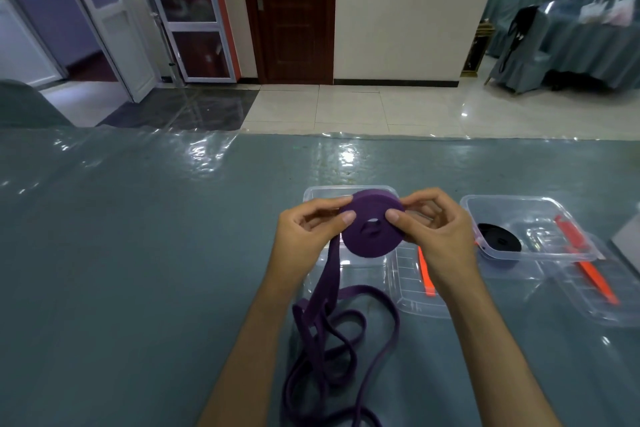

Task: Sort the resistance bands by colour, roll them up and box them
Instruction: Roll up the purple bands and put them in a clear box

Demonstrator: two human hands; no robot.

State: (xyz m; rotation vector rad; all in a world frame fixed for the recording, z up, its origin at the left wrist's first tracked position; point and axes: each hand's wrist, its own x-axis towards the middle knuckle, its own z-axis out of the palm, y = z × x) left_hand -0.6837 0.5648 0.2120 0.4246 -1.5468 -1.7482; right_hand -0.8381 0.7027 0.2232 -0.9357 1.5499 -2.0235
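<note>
Above the nearer clear box (313,196), a partly wound purple roll (372,227) is pinched from both sides, the left hand (310,230) on one edge and the right hand (438,229) on the other, thumbs pressed to its face. From the roll, a loose purple band (341,333) trails down onto the table (138,270). What that box holds is hidden by the roll and hands. To the right, a second clear box (540,255) contains a black rolled band (498,241). Orange clips (424,274) are seen on lids lying beside both boxes.
</note>
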